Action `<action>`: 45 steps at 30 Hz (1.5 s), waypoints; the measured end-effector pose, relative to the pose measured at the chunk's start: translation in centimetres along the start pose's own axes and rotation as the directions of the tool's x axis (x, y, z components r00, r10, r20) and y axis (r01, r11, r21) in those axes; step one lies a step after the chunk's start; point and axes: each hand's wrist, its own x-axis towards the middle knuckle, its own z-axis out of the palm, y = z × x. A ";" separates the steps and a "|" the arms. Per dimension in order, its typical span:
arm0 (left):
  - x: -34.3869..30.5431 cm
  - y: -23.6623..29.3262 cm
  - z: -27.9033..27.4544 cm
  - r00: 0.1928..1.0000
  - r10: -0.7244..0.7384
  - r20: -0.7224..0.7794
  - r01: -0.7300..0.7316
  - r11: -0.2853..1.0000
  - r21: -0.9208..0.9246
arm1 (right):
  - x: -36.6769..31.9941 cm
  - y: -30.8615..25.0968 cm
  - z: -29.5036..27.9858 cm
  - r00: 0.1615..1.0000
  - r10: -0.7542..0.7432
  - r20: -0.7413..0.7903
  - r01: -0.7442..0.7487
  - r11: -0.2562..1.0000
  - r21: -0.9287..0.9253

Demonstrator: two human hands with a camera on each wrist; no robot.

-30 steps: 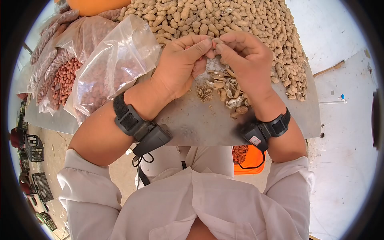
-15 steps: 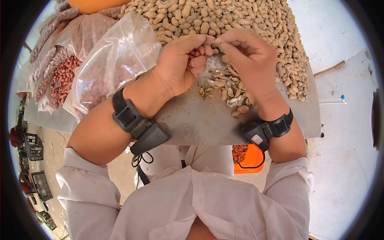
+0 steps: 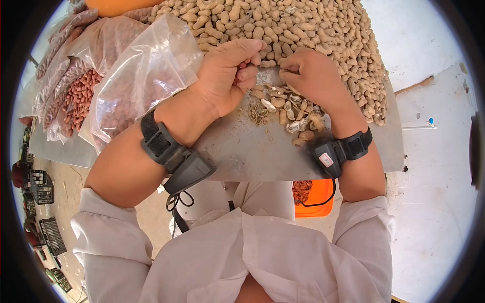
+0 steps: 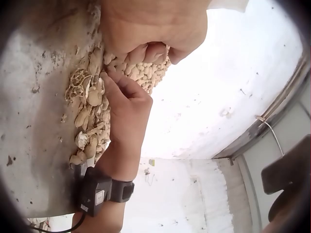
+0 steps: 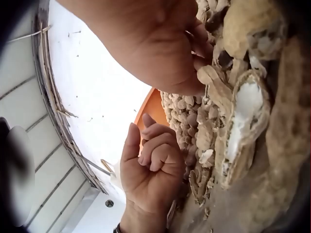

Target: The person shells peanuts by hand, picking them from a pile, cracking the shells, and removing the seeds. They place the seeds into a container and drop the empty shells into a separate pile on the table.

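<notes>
My left hand (image 3: 222,76) is raised over the near edge of the peanut pile (image 3: 303,25), its fingers curled round a few red kernels (image 3: 242,65). To its right, my right hand (image 3: 319,81) is low over the loose shells (image 3: 279,102), back of the hand up and fingers bent. The left wrist view shows the right hand (image 4: 129,114) with its fingertips down at the shells (image 4: 95,94); whether they pinch anything is hidden. In the right wrist view an opened shell (image 5: 248,104) lies close by, and the left hand (image 5: 151,170) is apart from the right.
Clear plastic bags (image 3: 146,76) of red kernels stand on the left of the grey table (image 3: 242,156). An orange object (image 3: 118,6) is behind them. Below the table's front edge is an orange container (image 3: 318,199); black crates (image 3: 53,235) stand on the floor at far left.
The two hands, earlier fingertip to fingertip, have parted. My right hand has moved slightly right and down towards the shells and turned its back up; the left has shifted slightly left.
</notes>
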 end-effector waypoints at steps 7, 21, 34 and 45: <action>-0.2 0.0 0.4 1.000 0.009 -0.023 -0.008 0.999 0.054 | 0.1 -0.4 0.4 1.000 -0.012 -0.009 0.011 0.988 -0.153; -0.7 -0.4 1.2 1.000 -0.007 0.023 0.002 0.972 0.234 | -0.1 -0.8 -0.2 0.988 0.090 -0.124 0.066 0.481 0.874; -0.7 -0.4 1.1 0.989 0.138 0.056 -0.149 0.944 0.294 | 0.1 -0.6 0.2 0.998 0.051 -0.024 0.014 0.185 0.983; -1.3 -0.2 1.2 0.949 0.281 0.141 -0.304 0.705 0.640 | -0.4 -2.2 -0.3 0.991 0.097 -0.087 0.070 0.164 0.984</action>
